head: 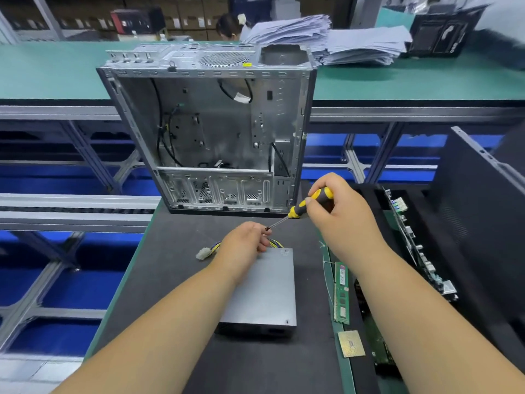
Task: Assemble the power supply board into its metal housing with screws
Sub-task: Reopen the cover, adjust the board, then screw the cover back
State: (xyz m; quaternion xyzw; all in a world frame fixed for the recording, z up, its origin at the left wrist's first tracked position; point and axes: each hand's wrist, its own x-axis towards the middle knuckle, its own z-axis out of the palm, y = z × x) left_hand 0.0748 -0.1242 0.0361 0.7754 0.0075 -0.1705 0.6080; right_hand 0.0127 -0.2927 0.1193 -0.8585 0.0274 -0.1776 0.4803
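The power supply unit, a grey metal box, lies flat on the dark mat, in front of the open metal housing, which stands on its side at the mat's far edge with its bare interior facing the camera. The unit's far left corner is covered by the left hand, and its yellow and black wire bundle shows only in part behind that hand, ending in a white connector to the unit's left. Whether a screw sits at the screwdriver tip is too small to make out.

The right hand, above and to the right of the unit, grips the yellow and black handle of a screwdriver, fingers curled round it, the shaft angled down to the left. The left hand's fingers are curled and pinch at the tip of the shaft; what they hold there cannot be told. Both forearms reach in from the lower edge.

Just right of the unit lie a green memory stick and a square processor chip; further right a circuit board leans on edge, partly cut off by the right arm. Beyond the housing runs a green-topped bench with stacked papers, and a person's head shows behind it.
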